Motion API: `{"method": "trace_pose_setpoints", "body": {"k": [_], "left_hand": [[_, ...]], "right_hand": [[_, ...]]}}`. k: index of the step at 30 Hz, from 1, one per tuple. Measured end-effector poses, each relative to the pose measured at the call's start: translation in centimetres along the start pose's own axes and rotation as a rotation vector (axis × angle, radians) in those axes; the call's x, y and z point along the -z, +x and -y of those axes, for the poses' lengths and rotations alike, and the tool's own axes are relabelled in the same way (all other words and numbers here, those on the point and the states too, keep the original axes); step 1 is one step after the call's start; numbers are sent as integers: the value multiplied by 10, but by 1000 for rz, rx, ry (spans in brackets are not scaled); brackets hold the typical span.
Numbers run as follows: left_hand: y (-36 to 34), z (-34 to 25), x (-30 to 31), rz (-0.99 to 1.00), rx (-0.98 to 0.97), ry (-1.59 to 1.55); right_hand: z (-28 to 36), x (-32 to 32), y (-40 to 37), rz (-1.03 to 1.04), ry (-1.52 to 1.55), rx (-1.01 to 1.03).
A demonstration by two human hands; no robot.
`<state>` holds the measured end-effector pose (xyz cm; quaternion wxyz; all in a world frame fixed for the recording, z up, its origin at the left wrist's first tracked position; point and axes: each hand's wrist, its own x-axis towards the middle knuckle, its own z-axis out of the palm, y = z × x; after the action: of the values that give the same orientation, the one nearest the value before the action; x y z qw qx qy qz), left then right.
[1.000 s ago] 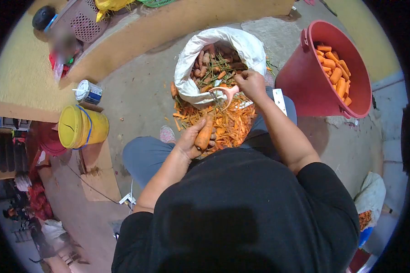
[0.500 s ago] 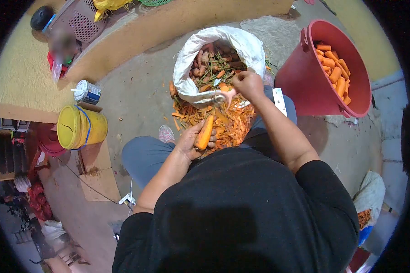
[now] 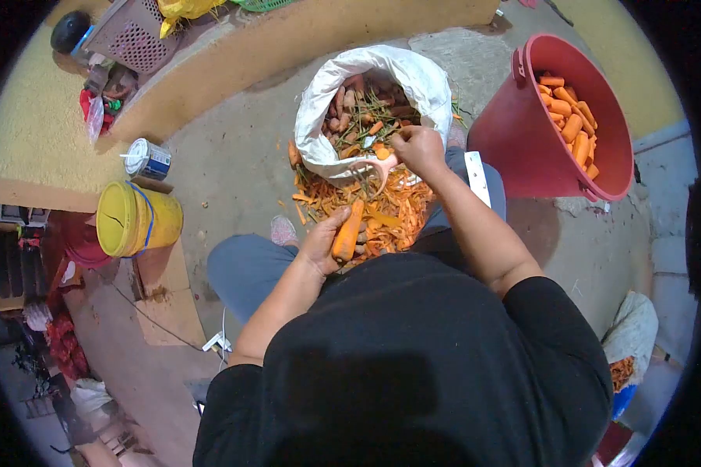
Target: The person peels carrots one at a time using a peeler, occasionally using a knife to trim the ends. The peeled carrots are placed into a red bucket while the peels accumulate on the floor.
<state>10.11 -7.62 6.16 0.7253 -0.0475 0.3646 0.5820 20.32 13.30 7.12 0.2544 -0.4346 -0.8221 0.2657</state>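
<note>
1. Currently grasping a plump, tapering orange carrot [image 3: 348, 232] in the left hand [image 3: 325, 243], with thumb along the near side and fingers curled around underneath.
2. Pointing the carrot up and slightly rightward, well in front of the black shirt [image 3: 436, 342], above a loose heap of thin orange peelings [image 3: 403, 214].
3. Clenching the handle of a pale pink, fork-shaped peeler [image 3: 383, 166] in the right hand [image 3: 420, 152], knuckles uppermost.
4. Holding the peeler just beyond the carrot's far end, seemingly apart from it; cannot tell exactly how the blade lies, too small and blurred.
5. Sitting with grey-blue trouser legs [image 3: 245, 268] spread to either side of the peelings.
6. Facing an open white woven sack [image 3: 311, 136] with a rolled rim, filled with dull, unpeeled brownish-orange roots [image 3: 339, 105] and thin green stems [image 3: 378, 109], and reaching the right hand over its near right edge.
7. To the right, leaning toward the sack, a tall red plastic tub [image 3: 510, 132], partly filled with smooth, bright orange carrots [image 3: 576, 128].
8. Off to the left, a yellow plastic bucket [image 3: 163, 222] with a blue band, near a blue-and-white tin [image 3: 149, 159].
</note>
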Motion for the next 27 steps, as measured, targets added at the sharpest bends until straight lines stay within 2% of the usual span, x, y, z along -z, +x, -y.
{"method": "trace_pose_setpoints", "body": {"k": [1, 3, 4, 7, 8, 11, 13, 14, 18, 19, 21, 22, 25, 27], "left_hand": [[-1, 0, -1, -42, -7, 30], [5, -1, 10, 64, 40, -62], [8, -1, 14, 117, 64, -107], [5, 0, -5, -143, -31, -87], [5, 0, 2, -44, -6, -46], [1, 2, 4, 33, 17, 16], [0, 1, 4, 38, 23, -14], [1, 0, 4, 42, 27, -28], [6, -2, 7, 43, 52, -27], [7, -3, 4, -28, 50, -54], [5, -3, -8, -170, 50, -104], [-1, -2, -15, -151, 23, -41], [6, 0, 3, 48, 111, -100], [3, -1, 0, 86, 92, -91]], "right_hand": [[8, 8, -1, -11, 45, 5], [17, 6, -12, 2, 132, 87], [35, 10, -26, 74, 146, 135], [55, 4, -52, 246, 147, 361], [56, 3, -53, 225, 233, 293], [11, -10, -17, 147, 43, 52], [0, 2, 0, 43, -59, -28], [0, 9, 0, -8, -4, -34], [34, 11, -27, 20, 207, 158], [47, 13, -38, 113, 262, 194], [51, 4, -47, 193, 150, 330], [49, 3, -44, 225, 121, 272], [4, -15, -14, 10, 59, 187], [-4, 3, 4, 35, -7, 5]]}}
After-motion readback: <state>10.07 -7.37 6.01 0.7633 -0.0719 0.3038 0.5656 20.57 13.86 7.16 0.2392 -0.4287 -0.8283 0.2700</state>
